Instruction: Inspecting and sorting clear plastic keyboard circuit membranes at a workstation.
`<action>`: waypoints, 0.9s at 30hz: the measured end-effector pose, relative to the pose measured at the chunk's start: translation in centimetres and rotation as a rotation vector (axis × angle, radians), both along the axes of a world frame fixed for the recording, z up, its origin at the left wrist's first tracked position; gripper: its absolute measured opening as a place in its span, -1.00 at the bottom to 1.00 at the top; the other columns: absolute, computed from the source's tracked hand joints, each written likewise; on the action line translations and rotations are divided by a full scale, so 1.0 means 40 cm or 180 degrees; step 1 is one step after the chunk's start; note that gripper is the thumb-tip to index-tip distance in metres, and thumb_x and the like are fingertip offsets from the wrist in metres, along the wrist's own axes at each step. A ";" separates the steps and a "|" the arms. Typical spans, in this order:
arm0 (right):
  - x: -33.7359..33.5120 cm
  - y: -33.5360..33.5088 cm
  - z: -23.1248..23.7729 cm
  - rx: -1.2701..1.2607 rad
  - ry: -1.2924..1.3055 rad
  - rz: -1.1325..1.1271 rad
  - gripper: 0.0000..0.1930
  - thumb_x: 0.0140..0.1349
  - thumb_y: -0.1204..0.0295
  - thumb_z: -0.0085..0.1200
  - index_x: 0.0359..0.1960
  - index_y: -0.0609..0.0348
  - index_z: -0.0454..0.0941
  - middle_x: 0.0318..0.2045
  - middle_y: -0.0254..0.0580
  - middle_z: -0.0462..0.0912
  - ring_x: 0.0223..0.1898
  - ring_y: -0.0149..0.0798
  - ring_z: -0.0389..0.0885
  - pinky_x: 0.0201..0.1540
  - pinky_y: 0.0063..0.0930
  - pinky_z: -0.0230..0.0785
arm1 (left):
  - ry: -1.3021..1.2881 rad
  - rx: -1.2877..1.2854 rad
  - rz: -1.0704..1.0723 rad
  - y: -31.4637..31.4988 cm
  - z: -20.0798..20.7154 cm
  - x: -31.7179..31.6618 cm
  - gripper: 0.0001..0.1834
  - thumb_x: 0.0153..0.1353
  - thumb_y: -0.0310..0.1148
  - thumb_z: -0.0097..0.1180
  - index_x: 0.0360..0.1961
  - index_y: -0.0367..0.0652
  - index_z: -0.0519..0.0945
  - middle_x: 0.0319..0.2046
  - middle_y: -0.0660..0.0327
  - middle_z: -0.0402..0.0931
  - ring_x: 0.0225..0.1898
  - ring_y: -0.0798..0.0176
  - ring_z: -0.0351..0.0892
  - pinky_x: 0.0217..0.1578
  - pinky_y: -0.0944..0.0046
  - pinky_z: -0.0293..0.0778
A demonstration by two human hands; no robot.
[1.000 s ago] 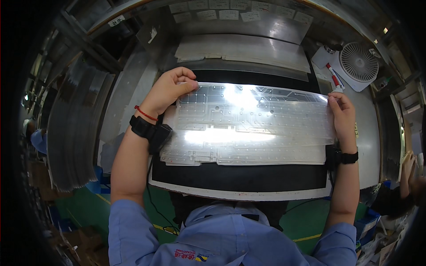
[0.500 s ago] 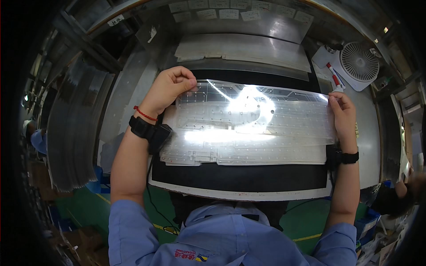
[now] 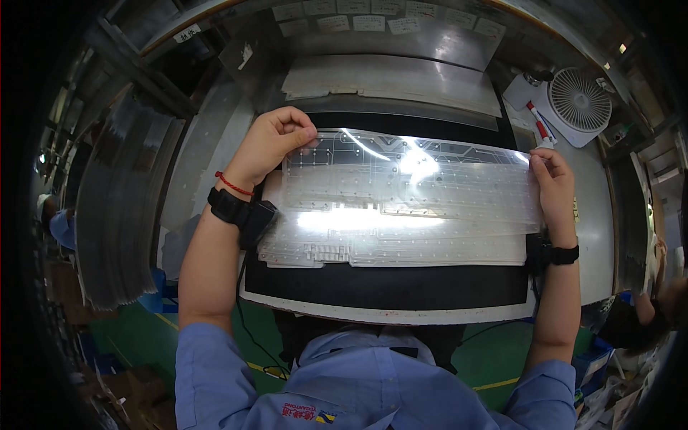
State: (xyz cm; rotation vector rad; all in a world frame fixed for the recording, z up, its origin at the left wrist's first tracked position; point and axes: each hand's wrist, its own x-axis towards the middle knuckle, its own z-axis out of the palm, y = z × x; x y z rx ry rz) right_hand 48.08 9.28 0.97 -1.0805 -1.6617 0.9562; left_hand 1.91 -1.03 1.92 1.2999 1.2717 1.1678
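Observation:
A clear plastic sheet printed with circuit traces (image 3: 344, 179) is stretched between my two hands, with bright glare across it. My left hand (image 3: 283, 135) pinches its far left corner between thumb and fingers. At the far right corner, my right hand (image 3: 552, 175) pinches the edge in the same way. Under the held sheet lies a stack of similar clear sheets (image 3: 430, 252), its near edge showing below. That stack rests on a black mat (image 3: 387, 288). Both wrists carry black strapped devices, and a red cord circles the left one.
Behind the mat lies another stack of pale sheets (image 3: 394, 75). A white fan (image 3: 580, 100) and red-capped markers (image 3: 541, 127) stand at the far right. Tall sheet stacks (image 3: 118, 201) rise on the left. Paper notes (image 3: 369, 24) line the back panel.
The glare on the held sheet has shrunk and shifted, so its tilt or curve has changed slightly. Both hands keep their pinch and stay almost in place.

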 end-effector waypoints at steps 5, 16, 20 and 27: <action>0.000 0.000 0.002 0.0021 0.0001 0.0004 -0.85 0.30 0.45 0.08 -0.16 0.23 0.56 -0.34 -0.42 0.59 -0.33 -0.57 0.45 -0.24 -0.70 0.27 | 0.0049 0.0036 0.0026 -0.001 0.002 -0.001 -0.91 0.26 -0.45 0.14 -0.23 -0.18 0.52 -0.41 0.30 0.57 -0.43 0.49 0.50 -0.38 0.53 0.42; 0.005 0.009 -0.010 0.0090 0.0184 -0.0308 -0.84 0.31 0.42 0.08 -0.15 0.20 0.57 -0.36 -0.47 0.54 -0.36 -0.59 0.38 -0.26 -0.72 0.21 | -0.0584 -0.0421 0.0285 0.012 -0.013 0.009 -0.69 0.39 -0.31 -0.09 0.07 -0.22 0.46 -0.25 0.33 0.54 -0.30 0.52 0.47 -0.22 0.50 0.39; 0.004 0.008 -0.009 -0.0014 0.0333 -0.0327 -0.84 0.32 0.41 0.07 -0.14 0.20 0.57 -0.36 -0.47 0.54 -0.36 -0.60 0.39 -0.26 -0.74 0.21 | -0.0440 -0.0562 0.0257 0.017 -0.020 -0.001 -0.71 0.40 -0.31 -0.09 0.02 -0.23 0.48 -0.30 0.35 0.51 -0.36 0.54 0.44 -0.29 0.51 0.38; 0.000 0.008 -0.004 -0.0148 0.0555 -0.0222 -0.71 0.35 0.41 0.03 0.06 0.20 0.46 -0.38 -0.42 0.54 -0.35 -0.59 0.43 -0.23 -0.72 0.26 | -0.0442 -0.0498 0.0154 0.024 -0.031 -0.037 -0.74 0.40 -0.29 -0.08 0.00 -0.19 0.46 -0.31 0.30 0.53 -0.54 0.59 0.35 -0.56 0.62 0.27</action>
